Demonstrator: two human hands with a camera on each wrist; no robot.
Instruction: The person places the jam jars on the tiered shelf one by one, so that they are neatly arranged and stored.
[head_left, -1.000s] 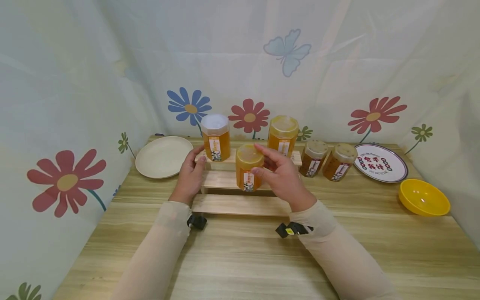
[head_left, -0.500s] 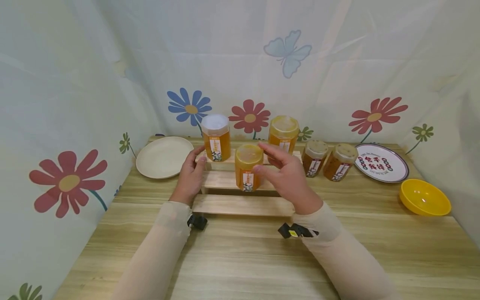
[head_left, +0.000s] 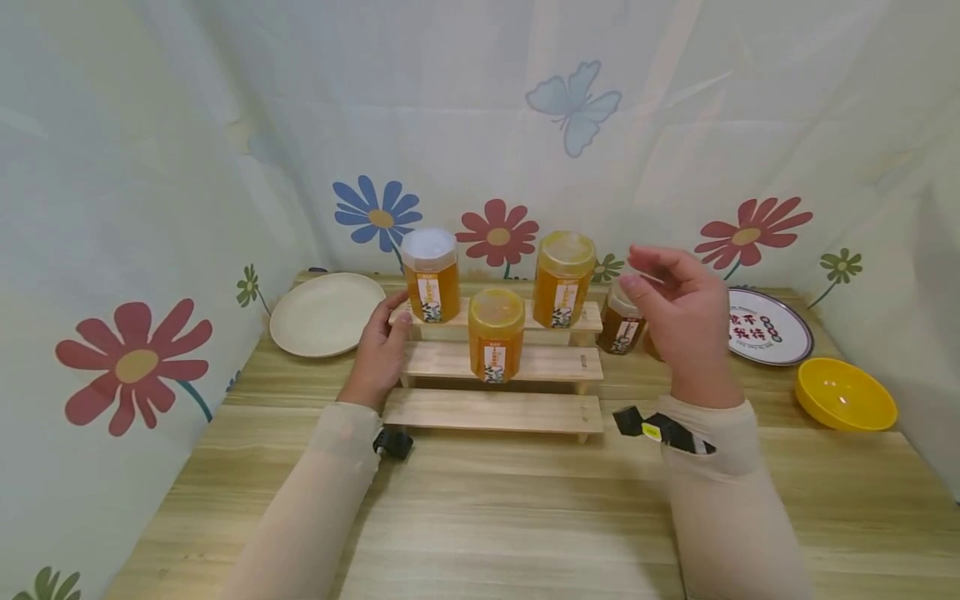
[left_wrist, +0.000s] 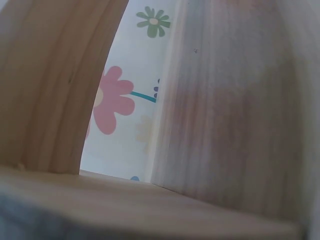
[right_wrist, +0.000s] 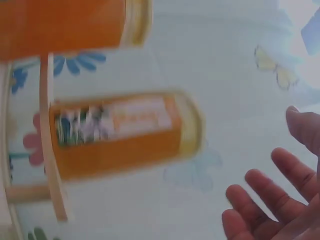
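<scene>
My left hand point(head_left: 381, 354) grips the left end of a three-step wooden display rack point(head_left: 487, 412), thumb in front of the top board; its other fingers are partly hidden. On the top step stand a white-lidded honey jar point(head_left: 432, 279) at left and a yellow-lidded honey jar point(head_left: 564, 279) at right. A third honey jar point(head_left: 497, 337) stands mid-way along the middle step. My right hand point(head_left: 686, 321) is raised right of the rack, holding nothing, before two darker jars; one dark jar point(head_left: 621, 321) shows beside it, the other is mostly hidden. The right wrist view shows its spread fingers point(right_wrist: 285, 200).
A cream plate point(head_left: 327, 315) lies left of the rack. At right are a white plate point(head_left: 772, 325) with red lettering and a yellow bowl point(head_left: 846, 396). A flowered curtain point(head_left: 480, 125) closes off the back and sides of the wooden table point(head_left: 480, 517).
My right hand has let go of the honey jar on the middle step and moved right, in front of the darker jars. The left hand has stayed at the rack.
</scene>
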